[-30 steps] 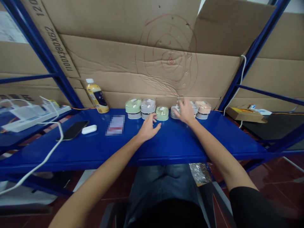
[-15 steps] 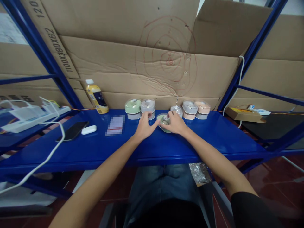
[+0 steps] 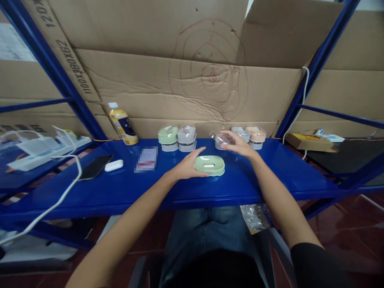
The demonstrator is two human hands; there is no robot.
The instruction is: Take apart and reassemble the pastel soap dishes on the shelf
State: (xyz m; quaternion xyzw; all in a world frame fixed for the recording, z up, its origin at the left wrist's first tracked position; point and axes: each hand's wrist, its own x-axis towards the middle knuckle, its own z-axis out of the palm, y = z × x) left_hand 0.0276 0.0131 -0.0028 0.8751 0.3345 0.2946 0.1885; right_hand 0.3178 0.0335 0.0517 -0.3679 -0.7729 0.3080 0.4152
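A light green oval container lies on the blue shelf in front of me. My left hand grips its left side. My right hand holds a clear plastic lid lifted just above the shelf, near the back row. Behind stand a green container and a grey container side by side. Further right sit a grey-lidded container and a peach container.
A yellow bottle stands at the back left. A black phone, a white case and a blurred card lie on the left. A white cable crosses the left edge. Cardboard lines the back.
The green container has come from the back row to the shelf's front with my left hand. My right hand lifted the clear lid off and moved right and back.
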